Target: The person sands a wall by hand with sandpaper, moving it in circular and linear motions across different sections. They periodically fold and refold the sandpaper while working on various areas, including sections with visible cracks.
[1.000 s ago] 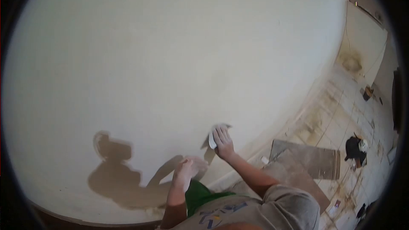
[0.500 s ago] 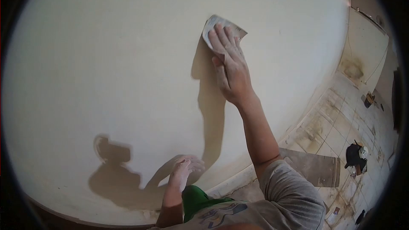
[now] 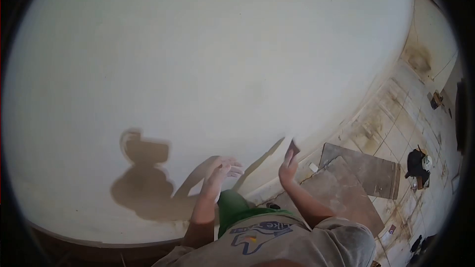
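Observation:
A tall white wall (image 3: 208,69) fills most of the head view. My right hand (image 3: 288,169) is low at the right, holding a folded sheet of sandpaper (image 3: 294,148) whose brown side shows above the fingers. White dust covers my left hand (image 3: 222,172), which is at the lower middle near the wall. Its fingers stretch out to the right with nothing in them.
Large brown boards (image 3: 361,168) lie on the stained tile floor (image 3: 388,136) at the right. Beyond them are a black bag-like object (image 3: 418,165) and a small dark container (image 3: 436,100). A stained pale panel (image 3: 420,44) stands farther back.
My right hand has come down and off the wall with the sandpaper, which was pressed flat higher up. My left hand stays nearly in place. The view has shifted slightly.

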`<state>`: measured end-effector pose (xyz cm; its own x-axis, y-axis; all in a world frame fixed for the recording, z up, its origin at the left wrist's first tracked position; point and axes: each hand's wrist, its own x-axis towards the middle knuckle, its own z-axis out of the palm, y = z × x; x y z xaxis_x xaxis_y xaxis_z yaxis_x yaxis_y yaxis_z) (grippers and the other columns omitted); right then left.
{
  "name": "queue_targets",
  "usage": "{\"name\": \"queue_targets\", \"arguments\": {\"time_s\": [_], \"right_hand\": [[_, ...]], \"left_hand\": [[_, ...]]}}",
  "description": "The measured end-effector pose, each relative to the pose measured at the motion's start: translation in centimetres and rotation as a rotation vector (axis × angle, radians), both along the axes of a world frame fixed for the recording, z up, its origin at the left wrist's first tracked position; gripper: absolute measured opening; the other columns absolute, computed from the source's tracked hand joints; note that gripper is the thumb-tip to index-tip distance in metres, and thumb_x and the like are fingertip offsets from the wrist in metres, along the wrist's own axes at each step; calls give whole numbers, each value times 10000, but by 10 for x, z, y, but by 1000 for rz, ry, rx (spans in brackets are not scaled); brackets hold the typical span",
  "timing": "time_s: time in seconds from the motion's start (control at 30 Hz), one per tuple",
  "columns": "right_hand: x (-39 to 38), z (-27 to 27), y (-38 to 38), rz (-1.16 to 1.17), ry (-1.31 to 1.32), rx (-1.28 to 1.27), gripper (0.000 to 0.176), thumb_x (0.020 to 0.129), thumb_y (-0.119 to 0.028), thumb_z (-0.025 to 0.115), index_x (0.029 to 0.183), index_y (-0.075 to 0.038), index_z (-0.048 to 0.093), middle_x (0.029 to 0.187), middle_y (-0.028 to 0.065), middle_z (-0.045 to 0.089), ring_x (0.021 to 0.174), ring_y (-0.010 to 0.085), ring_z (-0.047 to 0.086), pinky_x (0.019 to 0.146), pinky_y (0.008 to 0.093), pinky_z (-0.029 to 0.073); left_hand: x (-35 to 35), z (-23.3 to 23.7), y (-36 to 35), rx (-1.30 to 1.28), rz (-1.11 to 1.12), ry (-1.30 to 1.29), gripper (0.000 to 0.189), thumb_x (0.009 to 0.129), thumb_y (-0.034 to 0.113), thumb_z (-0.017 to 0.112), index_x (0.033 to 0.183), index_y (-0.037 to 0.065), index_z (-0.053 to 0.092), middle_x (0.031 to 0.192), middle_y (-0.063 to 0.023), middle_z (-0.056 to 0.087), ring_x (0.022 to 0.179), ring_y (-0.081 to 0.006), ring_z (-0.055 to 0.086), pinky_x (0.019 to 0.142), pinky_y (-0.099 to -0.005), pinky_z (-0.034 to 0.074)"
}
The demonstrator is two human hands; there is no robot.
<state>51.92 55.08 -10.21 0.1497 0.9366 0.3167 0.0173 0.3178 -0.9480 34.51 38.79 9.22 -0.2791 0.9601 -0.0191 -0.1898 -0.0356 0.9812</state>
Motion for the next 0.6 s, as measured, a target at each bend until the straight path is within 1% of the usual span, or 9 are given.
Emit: {"name": "queue_targets", "arguments": {"time_s": [0.1, 0.2, 0.23, 0.27, 0.37, 0.47, 0.5, 0.53, 0.6], "right_hand": [[-7, 90, 31, -12, 296, 152, 484, 1119, -250, 401, 1381, 150, 480, 1383, 257, 577, 1295, 321, 542, 1085, 390, 404], [-5, 195, 76, -159, 202, 644, 442, 1108, -183, 422, 1365, 171, 487, 1414, 269, 550, 1308, 327, 533, 1103, 395, 398], [-6, 259, 66, -57, 328, 753, 443, 1106, -173, 421, 1373, 176, 480, 1420, 274, 546, 1314, 326, 540, 1112, 396, 403], [-1, 308, 52, 118, 305, 739, 518, 1112, -182, 342, 1457, 203, 345, 1557, 316, 377, 1492, 372, 341, 1213, 431, 285], [-1, 365, 50, 190, -37, 895, 464, 1080, -133, 384, 1479, 100, 427, 1559, 277, 412, 1496, 427, 323, 1219, 456, 272], [-27, 365, 57, 287, -278, 1039, 505, 1015, -66, 438, 1516, -2, 447, 1582, 245, 399, 1507, 470, 273, 1236, 527, 194], [-41, 332, 61, 198, -415, 1016, 526, 997, -78, 456, 1518, -4, 447, 1594, 266, 366, 1514, 481, 241, 1235, 585, 128], [-51, 298, 61, 162, -487, 951, 526, 994, -38, 405, 1515, 23, 440, 1616, 266, 324, 1520, 506, 195, 1233, 596, 132], [-51, 196, 72, 154, -515, 913, 534, 986, -114, 459, 1490, 61, 450, 1581, 331, 335, 1491, 540, 240, 1220, 613, 179]], "left_hand": [[-1, 5, 1, 37, -5, 2, 343, 1029, 252, 530, 1244, -8, 592, 1117, -174, 697, 983, -249, 696, 878, -367, 526], [2, 1, 3, 57, -3, -28, 344, 1029, 256, 537, 1250, -1, 596, 1113, -159, 700, 979, -240, 696, 877, -357, 522], [-1, 2, 0, 59, -6, -23, 344, 1029, 257, 541, 1252, 1, 598, 1111, -154, 702, 978, -237, 696, 876, -354, 521], [-3, 0, -3, 59, 7, -21, 329, 1027, 248, 536, 1239, 5, 602, 1107, -160, 703, 981, -247, 697, 875, -361, 521], [-7, -1, -7, 48, -2, -5, 297, 1033, 250, 525, 1194, 20, 621, 1094, -163, 707, 987, -254, 697, 873, -378, 516], [-4, -4, -13, -15, 48, -65, 301, 1035, 266, 531, 1188, 27, 628, 1087, -142, 711, 986, -240, 697, 863, -377, 512], [-8, -10, -11, -14, 19, -43, 302, 1036, 270, 531, 1187, 28, 630, 1084, -136, 713, 987, -235, 698, 863, -372, 512], [-14, -17, -11, -19, -3, -22, 303, 1037, 274, 531, 1186, 30, 632, 1081, -129, 714, 987, -230, 698, 863, -367, 512], [-22, -29, -7, -60, -34, -31, 305, 1043, 278, 526, 1186, 31, 635, 1078, -120, 716, 992, -222, 698, 863, -358, 512]]}}
